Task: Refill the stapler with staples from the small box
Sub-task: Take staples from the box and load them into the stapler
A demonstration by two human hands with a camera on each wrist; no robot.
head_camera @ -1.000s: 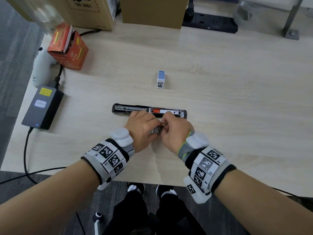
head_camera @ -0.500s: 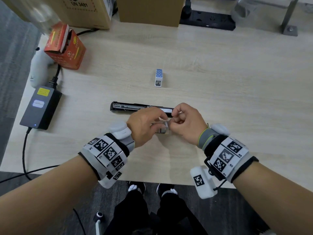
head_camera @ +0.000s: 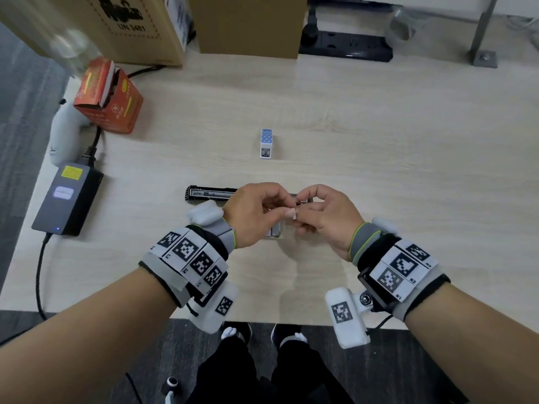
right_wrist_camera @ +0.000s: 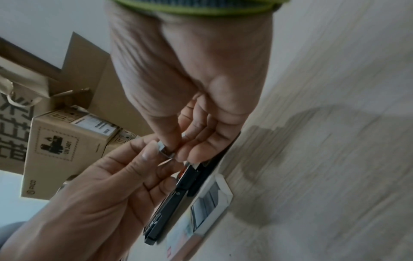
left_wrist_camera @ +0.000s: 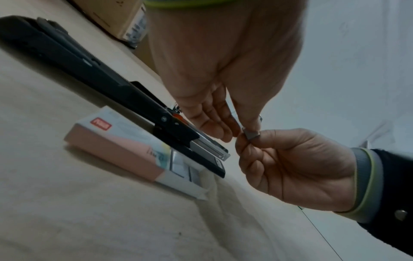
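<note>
The black stapler [head_camera: 210,193] lies opened flat on the wooden table [head_camera: 408,170], its metal staple channel [left_wrist_camera: 211,144] facing up. Just in front of it lies the small pink-and-white staple box [left_wrist_camera: 125,148], open at its right end, with staples showing inside. A little above both, my left hand [head_camera: 284,212] and right hand [head_camera: 303,218] meet and pinch one short silver strip of staples [left_wrist_camera: 251,136] between thumbs and fingertips. The same strip [right_wrist_camera: 166,151] shows in the right wrist view. My hands hide the stapler's right half in the head view.
A small blue dotted box [head_camera: 266,143] stands behind the stapler. At the left are an orange carton [head_camera: 108,97], a white device [head_camera: 62,132] and a grey power adapter [head_camera: 68,196] with its cable. Cardboard boxes [head_camera: 248,21] and a power strip [head_camera: 345,45] line the back.
Both hands have lifted off the staple box and now hold a staple strip in the air. The right wrist has swung out to the right and turned.
</note>
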